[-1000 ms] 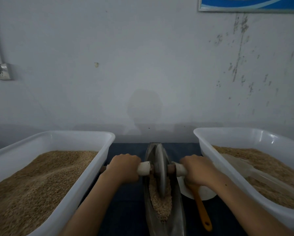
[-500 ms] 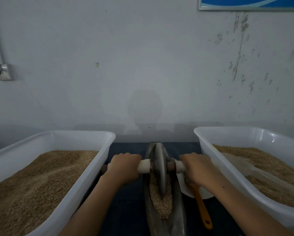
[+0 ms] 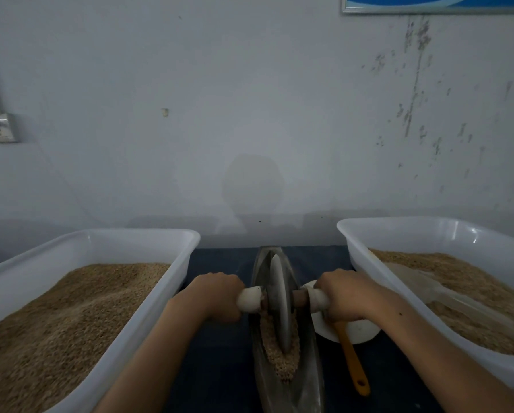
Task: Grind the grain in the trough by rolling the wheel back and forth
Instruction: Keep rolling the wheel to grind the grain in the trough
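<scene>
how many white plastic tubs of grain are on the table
2. One white tub sits left of the trough, beside the left hand. The other tub sits right of it, beside the right hand. Both are cut off by the frame edges.

No legible txt anywhere; blue sign (image 3: 434, 3) top right shows no readable chars.

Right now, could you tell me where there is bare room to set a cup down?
Bare dark table lies between the left tub and the trough. Right of the trough is crowded: a white bowl and orange handle.
</scene>
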